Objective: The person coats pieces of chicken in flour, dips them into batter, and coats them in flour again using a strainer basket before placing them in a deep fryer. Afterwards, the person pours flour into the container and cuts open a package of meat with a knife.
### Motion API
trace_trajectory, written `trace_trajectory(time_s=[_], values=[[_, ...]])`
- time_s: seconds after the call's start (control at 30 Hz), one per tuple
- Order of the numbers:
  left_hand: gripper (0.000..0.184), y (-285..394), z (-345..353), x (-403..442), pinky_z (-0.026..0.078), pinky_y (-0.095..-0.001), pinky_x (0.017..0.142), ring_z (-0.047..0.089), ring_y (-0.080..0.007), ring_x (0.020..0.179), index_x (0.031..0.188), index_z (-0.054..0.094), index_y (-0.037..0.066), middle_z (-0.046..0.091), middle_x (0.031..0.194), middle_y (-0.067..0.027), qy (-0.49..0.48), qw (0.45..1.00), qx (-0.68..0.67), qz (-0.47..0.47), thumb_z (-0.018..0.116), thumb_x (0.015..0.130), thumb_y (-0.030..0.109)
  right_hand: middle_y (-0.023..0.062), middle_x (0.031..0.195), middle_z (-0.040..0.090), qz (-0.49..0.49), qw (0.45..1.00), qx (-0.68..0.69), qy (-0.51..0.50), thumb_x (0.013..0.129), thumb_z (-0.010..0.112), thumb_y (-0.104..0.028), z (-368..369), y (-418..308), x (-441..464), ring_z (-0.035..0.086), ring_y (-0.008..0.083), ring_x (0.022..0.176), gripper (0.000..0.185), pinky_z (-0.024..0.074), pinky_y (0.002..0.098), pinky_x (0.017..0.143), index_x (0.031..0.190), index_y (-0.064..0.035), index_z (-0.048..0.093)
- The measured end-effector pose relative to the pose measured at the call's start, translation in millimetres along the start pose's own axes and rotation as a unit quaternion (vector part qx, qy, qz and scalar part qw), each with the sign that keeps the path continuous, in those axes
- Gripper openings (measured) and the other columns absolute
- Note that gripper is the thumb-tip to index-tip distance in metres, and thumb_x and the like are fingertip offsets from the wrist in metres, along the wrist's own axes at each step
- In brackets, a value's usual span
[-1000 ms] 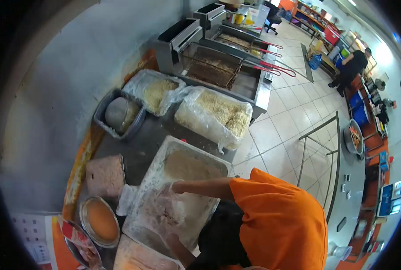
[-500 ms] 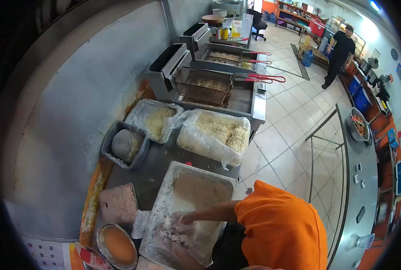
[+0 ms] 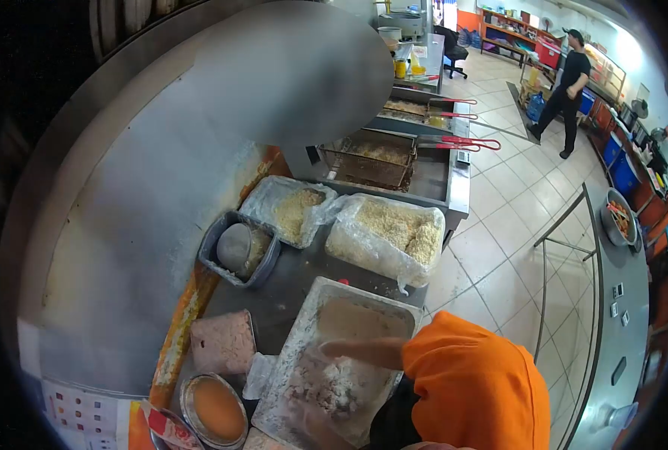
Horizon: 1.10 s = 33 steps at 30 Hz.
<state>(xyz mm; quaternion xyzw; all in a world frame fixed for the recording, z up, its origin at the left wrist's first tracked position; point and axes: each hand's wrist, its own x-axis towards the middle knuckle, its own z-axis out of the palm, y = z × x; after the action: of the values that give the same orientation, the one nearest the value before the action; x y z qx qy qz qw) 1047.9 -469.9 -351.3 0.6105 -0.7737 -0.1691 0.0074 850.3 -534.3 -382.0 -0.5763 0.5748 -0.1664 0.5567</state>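
Observation:
A large metal tray (image 3: 416, 306) of pale flour holds a heap of flour-coated pieces (image 3: 326, 386), possibly meat; their exact kind I cannot make out. Above the flour, just beyond the heap, my right hand (image 3: 341, 349) reaches in from the orange sleeve. Motion smears its fingers. At the near lower side of the heap is my left hand (image 3: 307, 418), also blurred and dusted with flour, so its fingers do not show clearly. Beside the tray lie a shallow container of pale pink minced-looking food (image 3: 223, 341) and a bowl of orange liquid (image 3: 217, 409).
Beyond the tray stand a plastic-lined bin of crumbs (image 3: 382, 225), a smaller lined tub (image 3: 292, 214) and a dark tub with a rounded bowl (image 3: 238, 249). Fryers with red-handled baskets (image 3: 461, 142) are farther off. A metal table (image 3: 611, 300) is right; a person (image 3: 570, 90) is behind.
My right hand has lifted off the coated pieces and moved away from my left hand. The view has shifted, and a blurred grey shape now covers part of the fryers. The other person has turned.

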Motion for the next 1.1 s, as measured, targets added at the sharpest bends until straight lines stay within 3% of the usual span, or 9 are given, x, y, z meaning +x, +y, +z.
trace_trajectory(time_s=[0.23,0.43,0.57,0.63,0.83,0.9,0.97,1.03,1.1], values=[[0.047,-10.6,2.6,-15.2,0.034,-0.0374,0.1,0.045,-0.0295,0.118,0.128,0.047,0.003,0.046,0.131,-0.0167,0.006,1.0,-0.027,0.016,0.041,0.092,0.032,0.013,0.126,0.053,-0.11,0.993,-0.026,-0.027,0.087,0.056,-0.021,47.3,-15.6,-15.4,0.051,0.0227,0.112,0.047,0.0413,0.0327,0.094,0.129,-0.004,0.047],[0.048,-22.2,-0.3,-70.7,0.033,-0.037,0.101,0.043,-0.0292,0.12,0.129,0.046,0.003,0.044,0.133,-0.0161,-0.029,0.983,-0.165,-0.079,0.04,0.093,0.034,0.0128,0.126,0.053,0.038,0.994,0.02,-0.099,0.086,0.057,-0.02,13.0,48.6,-36.3,0.051,0.0222,0.111,0.047,0.0419,0.0325,0.093,0.129,-0.0036,0.047],[0.049,-9.9,17.3,-63.6,0.032,-0.0367,0.102,0.042,-0.0289,0.122,0.13,0.046,0.004,0.043,0.134,-0.0157,-0.049,0.926,-0.331,-0.175,0.039,0.093,0.035,0.0127,0.125,0.053,-0.027,0.989,0.087,-0.117,0.086,0.058,-0.019,69.8,-17.3,-60.3,0.051,0.0218,0.111,0.047,0.0422,0.0324,0.093,0.128,-0.0033,0.048],[0.049,-4.9,20.8,-62.3,0.032,-0.0366,0.102,0.042,-0.0288,0.122,0.13,0.046,0.004,0.042,0.135,-0.0155,-0.052,0.884,-0.414,-0.211,0.039,0.093,0.036,0.0107,0.129,0.051,0.009,0.97,0.164,-0.181,0.089,0.054,-0.022,74.2,-12.7,-45.0,0.051,0.0212,0.112,0.047,0.041,0.0324,0.096,0.132,-0.0052,0.045],[0.051,-0.3,12.0,-56.7,0.031,-0.0362,0.104,0.041,-0.0285,0.124,0.131,0.045,0.004,0.04,0.137,-0.0149,-0.03,0.8,-0.541,-0.256,0.038,0.094,0.038,0.0082,0.136,0.047,0.035,0.996,-0.009,-0.076,0.094,0.047,-0.028,78.1,32.4,-13.3,0.049,0.0204,0.119,0.045,0.0359,0.0298,0.102,0.135,-0.0091,0.044],[0.051,-5.0,-3.1,-56.7,0.031,-0.0361,0.104,0.04,-0.0283,0.125,0.132,0.045,0.004,0.04,0.138,-0.0147,-0.015,0.808,-0.532,-0.253,0.037,0.094,0.038,0.0088,0.134,0.049,-0.113,0.986,-0.109,-0.055,0.094,0.047,-0.03,61.0,14.4,-30.1,0.049,0.0211,0.118,0.045,0.0358,0.0311,0.103,0.133,-0.0079,0.045],[0.051,-12.9,-24.3,-62.4,0.03,-0.0359,0.104,0.04,-0.0282,0.125,0.132,0.044,0.004,0.039,0.139,-0.0145,0.003,0.835,-0.493,-0.243,0.037,0.095,0.039,0.0094,0.13,0.053,-0.25,0.96,-0.026,-0.124,0.093,0.045,-0.038,19.8,-0.6,-47.9,0.05,0.0228,0.118,0.051,0.0352,0.0361,0.103,0.134,-0.0071,0.044],[0.052,-24.8,-51.2,-65.1,0.03,-0.0358,0.105,0.039,-0.0281,0.126,0.132,0.044,0.005,0.039,0.14,-0.0143,0.025,0.867,-0.438,-0.238,0.037,0.095,0.04,0.0107,0.127,0.055,-0.131,0.969,0.128,-0.168,0.093,0.044,-0.043,-23.2,35.3,-35.3,0.051,0.0245,0.117,0.054,0.0352,0.0398,0.103,0.133,-0.0056,0.045],[0.052,-35.1,-67.4,-61.7,0.03,-0.0357,0.105,0.039,-0.028,0.126,0.133,0.044,0.005,0.038,0.14,-0.0141,0.041,0.883,-0.391,-0.255,0.036,0.095,0.04,0.0126,0.125,0.056,0.105,0.954,0.259,-0.112,0.093,0.045,-0.039,-26.9,49.2,-10.7,0.054,0.0257,0.113,0.051,0.0365,0.0391,0.102,0.129,-0.0036,0.047]])
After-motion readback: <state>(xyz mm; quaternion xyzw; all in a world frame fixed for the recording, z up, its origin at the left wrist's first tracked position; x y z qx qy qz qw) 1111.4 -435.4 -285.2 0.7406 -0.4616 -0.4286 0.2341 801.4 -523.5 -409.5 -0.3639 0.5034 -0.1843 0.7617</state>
